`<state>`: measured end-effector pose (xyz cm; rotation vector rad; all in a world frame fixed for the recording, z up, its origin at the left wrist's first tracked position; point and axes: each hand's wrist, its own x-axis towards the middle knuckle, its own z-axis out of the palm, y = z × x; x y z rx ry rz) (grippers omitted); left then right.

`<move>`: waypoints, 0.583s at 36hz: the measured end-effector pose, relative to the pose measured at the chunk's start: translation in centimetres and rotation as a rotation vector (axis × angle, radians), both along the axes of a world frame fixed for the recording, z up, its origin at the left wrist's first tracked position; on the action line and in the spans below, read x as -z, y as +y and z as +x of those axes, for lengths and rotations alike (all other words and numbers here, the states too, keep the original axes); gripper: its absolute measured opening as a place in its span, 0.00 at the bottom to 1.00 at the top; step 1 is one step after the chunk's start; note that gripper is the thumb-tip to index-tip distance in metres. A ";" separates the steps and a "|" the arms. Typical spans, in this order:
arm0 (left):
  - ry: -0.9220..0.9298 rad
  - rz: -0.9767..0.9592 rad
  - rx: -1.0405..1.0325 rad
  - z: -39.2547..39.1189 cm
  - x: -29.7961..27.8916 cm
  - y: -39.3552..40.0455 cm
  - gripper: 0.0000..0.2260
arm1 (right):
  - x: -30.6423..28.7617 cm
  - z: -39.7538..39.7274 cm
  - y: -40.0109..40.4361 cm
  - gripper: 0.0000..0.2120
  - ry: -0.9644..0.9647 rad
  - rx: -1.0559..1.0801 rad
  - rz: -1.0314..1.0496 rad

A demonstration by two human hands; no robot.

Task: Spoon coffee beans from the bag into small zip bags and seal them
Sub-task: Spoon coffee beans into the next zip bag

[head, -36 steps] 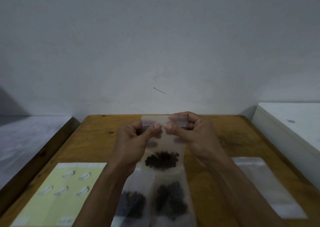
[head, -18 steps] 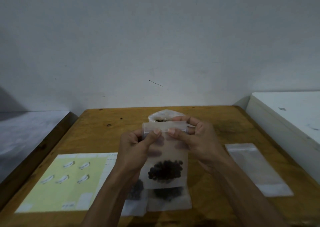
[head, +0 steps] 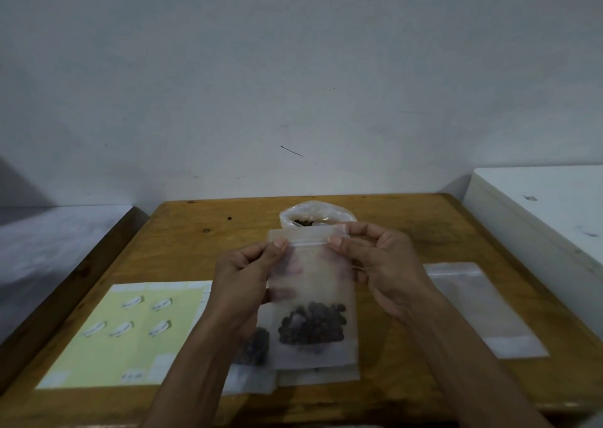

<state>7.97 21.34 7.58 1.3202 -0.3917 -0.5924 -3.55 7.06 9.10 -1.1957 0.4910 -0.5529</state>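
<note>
Zip bag [head: 313,297] pinched at both top corners by left hand [head: 244,274] and right hand [head: 381,264]; thumbs now spread apart from centre, seal likely pressed shut.

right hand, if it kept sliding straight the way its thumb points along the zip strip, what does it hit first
The right hand pinches the zip bag at its top right end, thumb pointing left along the strip. Going straight on, it would first meet the left hand pinching the other end.
</note>
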 end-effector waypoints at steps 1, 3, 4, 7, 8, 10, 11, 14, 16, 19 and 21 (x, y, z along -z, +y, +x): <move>0.001 0.004 0.007 0.1 0.1 0.1 0.11 | 0.0 -0.1 0.0 0.10 0.006 -0.004 -0.013; -0.004 0.015 0.019 0.2 0.3 0.3 0.09 | 0.2 -0.3 -0.1 0.09 0.013 -0.005 -0.042; -0.014 0.024 0.019 0.2 0.4 0.3 0.09 | 0.4 -0.3 0.0 0.09 0.016 0.002 -0.053; -0.068 0.060 -0.006 0.4 1.0 0.4 0.09 | 1.2 -0.1 -0.1 0.11 0.045 0.052 -0.076; -0.095 0.082 -0.015 0.5 1.3 0.4 0.09 | 1.5 0.0 -0.1 0.12 0.056 0.071 -0.083; -0.159 0.150 -0.021 0.9 2.1 0.3 0.08 | 2.4 0.2 -0.5 0.11 0.090 0.101 -0.108; -0.202 0.193 -0.025 1.2 2.5 0.2 0.06 | 2.8 0.3 -0.6 0.11 0.121 0.112 -0.131; -0.431 0.391 -0.077 2.2 3.8 -0.2 0.05 | 4.1 0.9 -1.1 0.12 0.262 0.129 -0.242; -0.624 0.573 -0.135 2.5 4.2 -0.6 0.08 | 5.1 1.5 -1.3 0.12 0.370 0.141 -0.359; -0.761 0.733 -0.159 2.8 4.4 -1.1 0.11 | 6.0 2.3 -1.4 0.11 0.486 0.169 -0.527; -0.797 0.830 -0.123 3.0 4.7 -1.5 0.11 | 6.4 2.5 -1.5 0.13 0.536 0.174 -0.607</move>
